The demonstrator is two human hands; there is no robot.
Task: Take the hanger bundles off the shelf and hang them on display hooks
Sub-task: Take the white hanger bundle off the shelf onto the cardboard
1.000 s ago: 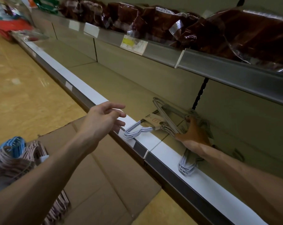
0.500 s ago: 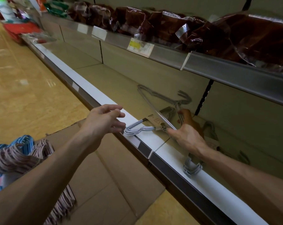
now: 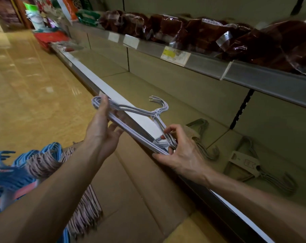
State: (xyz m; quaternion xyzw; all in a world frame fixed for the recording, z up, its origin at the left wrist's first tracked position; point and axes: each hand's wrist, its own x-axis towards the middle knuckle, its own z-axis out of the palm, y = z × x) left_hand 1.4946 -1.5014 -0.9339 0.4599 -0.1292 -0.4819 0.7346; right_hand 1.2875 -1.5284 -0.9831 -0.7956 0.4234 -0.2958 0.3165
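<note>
Holding a white hanger bundle [image 3: 131,126] over the shelf [image 3: 113,92] front edge: left hand [image 3: 103,135] grips one end, thumb on top, fingers under; right hand [image 3: 179,151] pinches the other end. Two more bundles [image 3: 243,165] lie on the shelf.

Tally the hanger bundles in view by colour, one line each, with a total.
White, held in both hands: 1
Grey-green, on the shelf: 2
Blue, lower left: 1
Pink, lower left: 1
Total: 5 bundles
</note>
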